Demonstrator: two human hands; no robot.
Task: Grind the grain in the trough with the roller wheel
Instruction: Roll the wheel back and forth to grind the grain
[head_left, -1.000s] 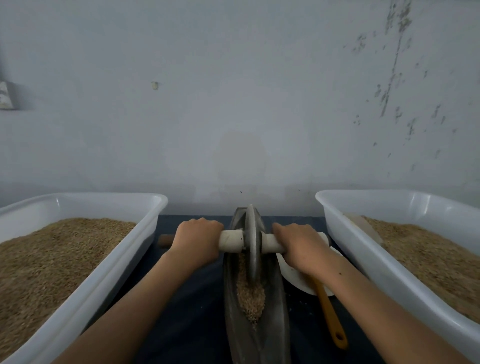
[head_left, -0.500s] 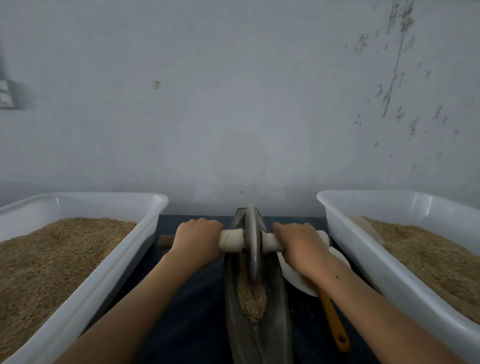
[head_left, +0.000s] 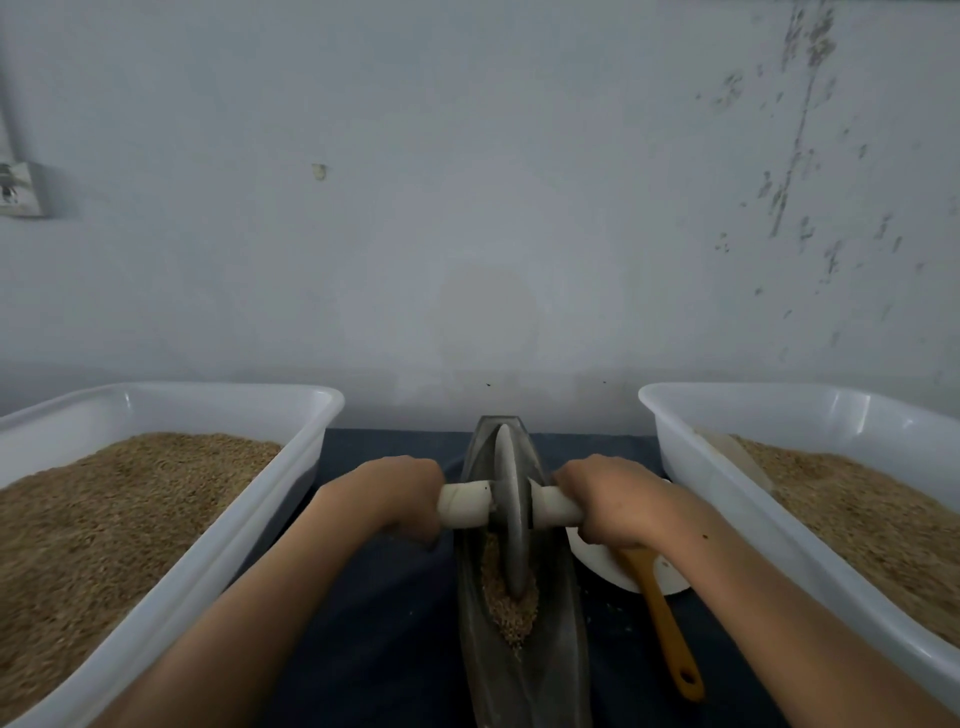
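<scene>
1. The trough (head_left: 522, 670) lies on the counter (head_left: 374, 597) at 6 o'clock, between two tubs, with grain (head_left: 511, 610) piled in its middle.
2. The left hand (head_left: 387, 496) and right hand (head_left: 610, 501) each grasp the white axle (head_left: 465, 504) on either side of the roller wheel (head_left: 511, 514), fingers curled round it.
3. The visible kernels look whole, so grinding seems barely begun; most is left.
4. Compared with a second ago, the wheel has rolled slightly toward 6 o'clock, deeper onto the grain.
</scene>
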